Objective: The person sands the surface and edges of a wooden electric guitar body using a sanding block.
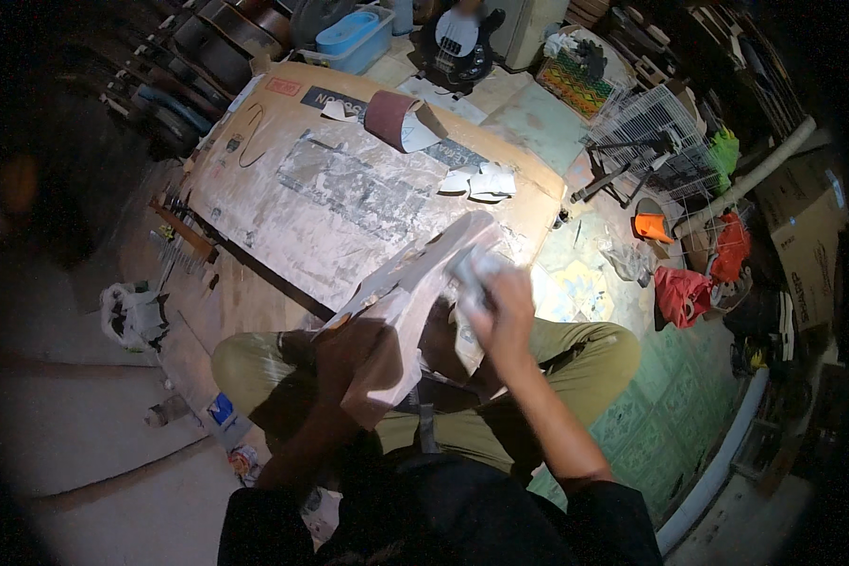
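Observation:
A pale, dusty wooden guitar body [401,292], curved and with cut-outs along its side, stands tilted on edge above my lap. My left hand [342,357], in shadow, is closed around its lower left part. Against the inner curve of its upper end, my right hand [507,307] presses a folded whitish piece that looks like sandpaper [476,267]. Motion blurs the fingers and that piece a little. Beyond the guitar body, a curled brown sheet of sandpaper [387,120] and torn white paper pieces [481,181] lie on a dust-covered cardboard sheet [255,203].
Guitars [174,104] stand in a row at the far left. A black electric guitar [457,42] and a blue tub [347,33] are at the back. To the right are a wire rack [646,127], red bags [684,294] and cardboard boxes [807,245]. A white plastic bag [134,314] lies at left.

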Tool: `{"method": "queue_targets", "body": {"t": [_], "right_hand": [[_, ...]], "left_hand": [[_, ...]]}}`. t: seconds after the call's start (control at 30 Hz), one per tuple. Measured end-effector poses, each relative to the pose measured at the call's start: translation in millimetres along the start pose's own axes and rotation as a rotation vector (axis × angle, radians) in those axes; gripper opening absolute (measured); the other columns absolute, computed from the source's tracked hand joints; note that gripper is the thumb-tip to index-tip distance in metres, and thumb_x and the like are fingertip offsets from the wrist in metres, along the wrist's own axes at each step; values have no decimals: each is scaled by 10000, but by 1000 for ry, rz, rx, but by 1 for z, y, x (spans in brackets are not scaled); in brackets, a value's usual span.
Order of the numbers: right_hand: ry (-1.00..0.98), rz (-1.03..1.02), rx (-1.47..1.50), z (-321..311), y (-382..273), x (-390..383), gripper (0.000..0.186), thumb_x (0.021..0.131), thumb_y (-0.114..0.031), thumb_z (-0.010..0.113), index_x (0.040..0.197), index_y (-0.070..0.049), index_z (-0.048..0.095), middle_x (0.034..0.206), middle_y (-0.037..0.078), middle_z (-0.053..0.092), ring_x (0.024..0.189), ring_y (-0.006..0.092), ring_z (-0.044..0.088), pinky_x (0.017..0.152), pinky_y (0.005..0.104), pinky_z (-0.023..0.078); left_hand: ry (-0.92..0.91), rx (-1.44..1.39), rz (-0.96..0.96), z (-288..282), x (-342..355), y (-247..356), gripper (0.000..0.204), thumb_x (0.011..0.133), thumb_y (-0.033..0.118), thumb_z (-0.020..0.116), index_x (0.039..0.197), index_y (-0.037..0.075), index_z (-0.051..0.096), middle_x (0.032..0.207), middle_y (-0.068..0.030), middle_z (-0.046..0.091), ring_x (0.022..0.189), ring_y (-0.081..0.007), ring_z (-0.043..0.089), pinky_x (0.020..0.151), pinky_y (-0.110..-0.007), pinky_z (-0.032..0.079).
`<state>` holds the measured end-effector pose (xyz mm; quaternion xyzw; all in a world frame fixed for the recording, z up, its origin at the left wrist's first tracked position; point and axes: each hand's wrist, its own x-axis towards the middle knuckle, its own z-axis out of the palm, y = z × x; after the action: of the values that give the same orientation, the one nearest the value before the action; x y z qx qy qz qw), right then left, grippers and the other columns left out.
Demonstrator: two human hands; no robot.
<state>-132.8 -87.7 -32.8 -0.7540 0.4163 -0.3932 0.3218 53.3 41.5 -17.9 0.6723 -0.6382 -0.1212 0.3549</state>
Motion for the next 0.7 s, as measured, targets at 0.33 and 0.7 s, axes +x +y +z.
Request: {"method": "queue_targets", "body": {"t": [0.33, 0.7], "right_hand": [[190, 156, 16, -3, 33, 22, 381, 703, -116, 762, 1054, -5, 665, 1011, 181, 652, 965, 349, 594, 851, 426, 477], [50, -149, -162, 1, 2, -11, 377, 674, -82, 773, 1017, 24, 657, 996, 196, 646, 921, 362, 599, 842, 418, 484]], "left_hand": [[-129, -88, -110, 13, -17, -13, 403, 853, 261, 656, 1149, -6, 595, 1013, -162, 684, 865, -259, 677, 757, -354, 545], [16, -220, -143, 19, -23, -18, 167, 791, 189, 700, 799, 55, 600, 697, -108, 606, 607, -256, 610, 531, -370, 464]]}}
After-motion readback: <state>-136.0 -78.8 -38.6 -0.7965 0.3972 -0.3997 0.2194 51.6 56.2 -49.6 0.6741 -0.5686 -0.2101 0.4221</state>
